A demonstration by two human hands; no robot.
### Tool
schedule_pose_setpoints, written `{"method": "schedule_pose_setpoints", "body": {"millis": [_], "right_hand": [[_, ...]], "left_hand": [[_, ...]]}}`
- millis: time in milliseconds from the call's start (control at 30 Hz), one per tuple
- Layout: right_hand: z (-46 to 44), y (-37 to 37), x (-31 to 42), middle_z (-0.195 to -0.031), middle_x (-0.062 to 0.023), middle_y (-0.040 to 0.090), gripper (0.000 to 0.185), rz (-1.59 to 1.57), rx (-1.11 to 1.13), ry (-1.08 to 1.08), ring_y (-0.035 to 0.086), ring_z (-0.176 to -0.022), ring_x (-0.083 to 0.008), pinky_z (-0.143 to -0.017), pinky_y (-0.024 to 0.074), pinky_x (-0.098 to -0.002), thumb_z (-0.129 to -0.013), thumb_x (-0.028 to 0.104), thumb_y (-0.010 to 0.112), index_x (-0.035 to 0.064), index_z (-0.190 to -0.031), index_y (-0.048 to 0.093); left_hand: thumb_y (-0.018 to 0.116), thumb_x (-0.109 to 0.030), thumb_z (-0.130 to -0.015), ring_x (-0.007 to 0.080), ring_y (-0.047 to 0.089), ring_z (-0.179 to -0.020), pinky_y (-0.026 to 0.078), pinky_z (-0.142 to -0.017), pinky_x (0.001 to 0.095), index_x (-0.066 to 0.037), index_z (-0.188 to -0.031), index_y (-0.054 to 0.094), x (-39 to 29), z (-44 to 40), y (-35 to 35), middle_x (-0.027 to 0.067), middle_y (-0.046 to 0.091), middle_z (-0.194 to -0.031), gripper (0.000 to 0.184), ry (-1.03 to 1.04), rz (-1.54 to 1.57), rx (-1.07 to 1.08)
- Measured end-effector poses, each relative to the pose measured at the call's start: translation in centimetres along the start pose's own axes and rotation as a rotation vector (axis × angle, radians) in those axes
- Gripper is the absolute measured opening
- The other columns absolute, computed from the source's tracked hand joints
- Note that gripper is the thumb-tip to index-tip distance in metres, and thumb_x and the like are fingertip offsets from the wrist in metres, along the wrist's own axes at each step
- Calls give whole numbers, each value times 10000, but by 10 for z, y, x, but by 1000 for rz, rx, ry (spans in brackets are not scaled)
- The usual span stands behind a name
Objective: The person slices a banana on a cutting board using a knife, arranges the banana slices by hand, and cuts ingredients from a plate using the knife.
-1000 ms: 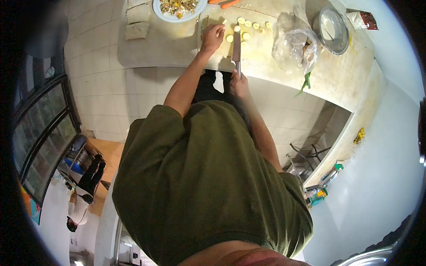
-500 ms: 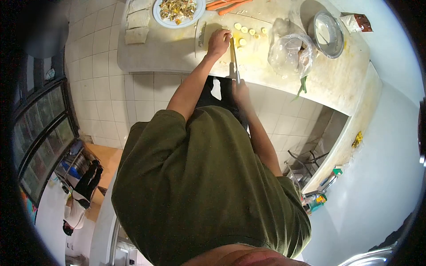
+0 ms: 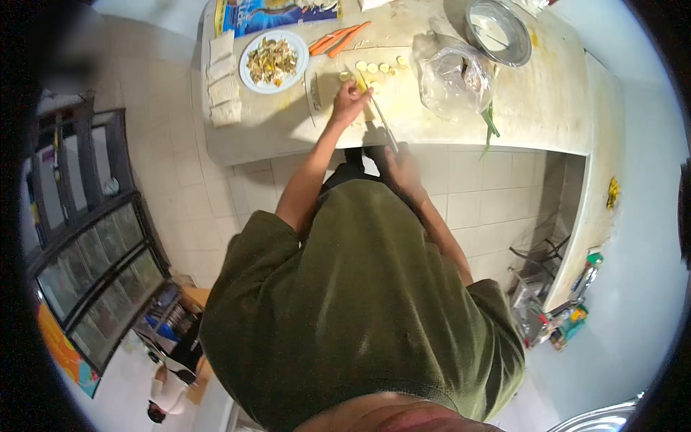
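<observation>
My right hand point(image 3: 403, 171), blurred, is wrapped round the handle of a long kitchen knife point(image 3: 384, 124) at the counter's front edge. Its blade points away from me, toward my left hand. My left hand point(image 3: 349, 106) has its fingers curled down and its thumb to the side at the blade's far end. Something yellow shows between them, too small to make out. Beyond the fingers several pale yellow round slices point(image 3: 372, 68) lie on the counter. A flat metal blade point(image 3: 312, 97) lies left of my left hand.
Around the pale counter point(image 3: 288, 137) stand a plate of chopped food point(image 3: 245, 70), carrots point(image 3: 344, 39), white folded squares point(image 3: 221, 70), a clear plastic bag point(image 3: 443, 85), a green stalk point(image 3: 491, 124) and a metal bowl point(image 3: 526, 50). A person point(image 3: 169, 392) is far off at lower left.
The camera view has shifted, so more of the counter's far side shows. My left thumb and fingers are further apart at the knife's tip. The knife stays in my right hand, tilted slightly more.
</observation>
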State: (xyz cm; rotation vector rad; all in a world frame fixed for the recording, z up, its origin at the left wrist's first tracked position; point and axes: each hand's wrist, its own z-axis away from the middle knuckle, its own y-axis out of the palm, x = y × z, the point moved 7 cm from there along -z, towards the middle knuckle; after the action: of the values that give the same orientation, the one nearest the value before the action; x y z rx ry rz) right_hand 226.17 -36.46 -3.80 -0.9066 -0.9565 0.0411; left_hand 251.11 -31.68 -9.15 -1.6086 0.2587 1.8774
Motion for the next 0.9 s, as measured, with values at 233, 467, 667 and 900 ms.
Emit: {"method": "schedule_pose_setpoints", "body": {"millis": [233,467,667,900], "right_hand": [[-10,-15,19,-853,-262,648,324,164,-74,-130,647,-711,-458,-630,516,-516,-942,272,636,-4,-994,474],[24,-19,-4,-936,-270,643,287,157,-40,-8,644,-752,-462,-660,520,-533,-951,252,621,12,-1006,473],[76,-22,-19,-906,-260,658,313,96,-53,35,639,-756,-469,-670,514,-528,-949,287,628,13,-1025,497],[92,-15,-61,-779,-257,671,405,59,-103,67,669,-743,-436,-664,518,-503,-942,364,644,-9,-1078,562]], "left_hand": [[822,-201,-816,188,676,-839,574,-722,314,50,-1232,520,2,3,22,144,664,-1025,572,-173,165,108],[770,-163,-875,157,666,-735,570,-613,276,66,-1117,598,3,-7,19,130,673,-940,375,-258,18,72],[699,-168,-905,168,674,-712,556,-665,291,40,-1073,634,39,-20,21,108,700,-938,275,-202,126,26],[672,-180,-952,149,650,-819,541,-721,288,-2,-1249,574,60,30,-18,68,665,-966,360,-72,113,-74]]}}
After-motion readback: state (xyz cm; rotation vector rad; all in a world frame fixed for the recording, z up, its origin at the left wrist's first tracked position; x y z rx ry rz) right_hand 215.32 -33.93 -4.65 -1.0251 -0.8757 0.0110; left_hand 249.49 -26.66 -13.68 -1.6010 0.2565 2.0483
